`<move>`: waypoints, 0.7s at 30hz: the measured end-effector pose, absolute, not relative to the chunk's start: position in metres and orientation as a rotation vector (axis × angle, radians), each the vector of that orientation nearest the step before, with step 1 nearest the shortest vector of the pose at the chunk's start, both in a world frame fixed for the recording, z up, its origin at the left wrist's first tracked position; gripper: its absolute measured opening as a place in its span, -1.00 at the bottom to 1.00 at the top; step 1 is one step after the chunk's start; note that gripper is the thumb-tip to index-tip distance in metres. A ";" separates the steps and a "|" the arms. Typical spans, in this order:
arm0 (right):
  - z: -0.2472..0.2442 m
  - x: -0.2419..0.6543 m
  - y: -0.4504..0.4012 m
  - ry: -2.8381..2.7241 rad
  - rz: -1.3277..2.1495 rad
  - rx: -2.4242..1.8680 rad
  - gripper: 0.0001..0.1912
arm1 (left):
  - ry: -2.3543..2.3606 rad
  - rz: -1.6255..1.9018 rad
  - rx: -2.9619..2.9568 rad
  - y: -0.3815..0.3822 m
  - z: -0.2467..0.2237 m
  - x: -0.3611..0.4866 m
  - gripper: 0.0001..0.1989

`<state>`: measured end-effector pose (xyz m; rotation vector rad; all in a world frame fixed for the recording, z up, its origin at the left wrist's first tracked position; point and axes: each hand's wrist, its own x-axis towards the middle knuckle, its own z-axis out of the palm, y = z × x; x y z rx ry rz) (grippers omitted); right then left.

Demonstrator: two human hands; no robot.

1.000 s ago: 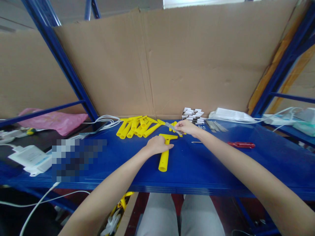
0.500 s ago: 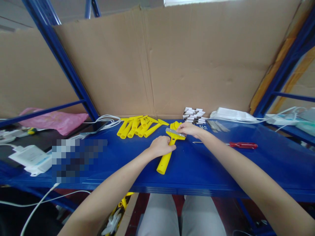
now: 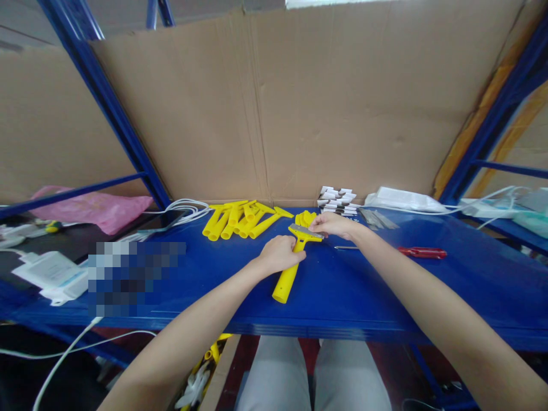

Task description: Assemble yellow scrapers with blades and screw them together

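Note:
My left hand (image 3: 280,254) is wrapped round the neck of a yellow scraper handle (image 3: 286,283), whose round open end points toward me. A thin grey metal strip (image 3: 306,232) lies across the handle's wide head. The closed fingers of my right hand (image 3: 331,225) pinch at the right end of this strip; the fingertips are partly hidden. Behind the head are small yellow pieces (image 3: 305,218). A pile of yellow handles (image 3: 240,220) lies to the left. Stacked white-and-dark packets (image 3: 338,200) and loose metal strips (image 3: 378,219) sit behind my right hand.
A red screwdriver (image 3: 422,252) lies right of centre on the blue table (image 3: 363,297). White cables (image 3: 192,210), a white box (image 3: 53,274) and a pink bag (image 3: 94,208) are at left. Cardboard (image 3: 342,103) stands behind; a white package (image 3: 402,200) is at back right.
The metal strip now sits lower and flatter against the handle's head, and my right fingers have shifted slightly at its right end. My left hand keeps its hold.

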<state>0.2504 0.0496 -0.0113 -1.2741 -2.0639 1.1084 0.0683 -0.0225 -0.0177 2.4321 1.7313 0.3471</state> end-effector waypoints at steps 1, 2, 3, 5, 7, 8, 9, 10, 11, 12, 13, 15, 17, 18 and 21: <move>-0.012 0.251 0.050 -2.062 1.114 -1.266 -0.87 | 1.729 0.351 2.433 -0.023 -0.018 0.068 -0.76; -0.012 0.251 0.050 -2.058 1.120 -1.261 -0.87 | 1.727 0.356 2.433 -0.023 -0.017 0.068 -0.76; -0.012 0.251 0.050 -2.056 1.126 -1.253 -0.87 | 1.726 0.362 2.432 -0.023 -0.017 0.068 -0.77; -0.013 0.251 0.051 -2.059 1.133 -1.230 -0.86 | 1.722 0.368 2.433 -0.024 -0.017 0.068 -0.77; -0.013 0.251 0.051 -2.062 1.134 -1.212 -0.86 | 1.718 0.371 2.438 -0.024 -0.016 0.068 -0.77; -0.013 0.252 0.051 -2.063 1.134 -1.207 -0.86 | 1.716 0.371 2.441 -0.025 -0.016 0.068 -0.77; -0.012 0.252 0.051 -2.066 1.133 -1.204 -0.86 | 1.714 0.371 2.443 -0.025 -0.016 0.068 -0.78; -0.012 0.253 0.051 -2.074 1.133 -1.200 -0.85 | 1.713 0.372 2.445 -0.025 -0.016 0.068 -0.78; -0.011 0.253 0.051 -2.089 1.133 -1.197 -0.84 | 1.712 0.373 2.445 -0.026 -0.016 0.069 -0.78; -0.010 0.254 0.050 -2.108 1.131 -1.193 -0.83 | 1.710 0.374 2.445 -0.026 -0.016 0.069 -0.78; -0.010 0.255 0.050 -2.131 1.127 -1.188 -0.82 | 1.707 0.374 2.445 -0.027 -0.016 0.069 -0.78; -0.008 0.257 0.050 -2.172 1.126 -1.172 -0.80 | 1.705 0.373 2.446 -0.027 -0.016 0.070 -0.79; -0.008 0.259 0.050 -2.192 1.137 -1.153 -0.78 | 1.701 0.373 2.450 -0.028 -0.016 0.071 -0.79; -0.008 0.260 0.051 -2.197 1.146 -1.143 -0.77 | 1.698 0.375 2.453 -0.028 -0.016 0.071 -0.79; -0.008 0.262 0.051 -2.194 1.180 -1.122 -0.77 | 1.686 0.385 2.458 -0.029 -0.016 0.071 -0.79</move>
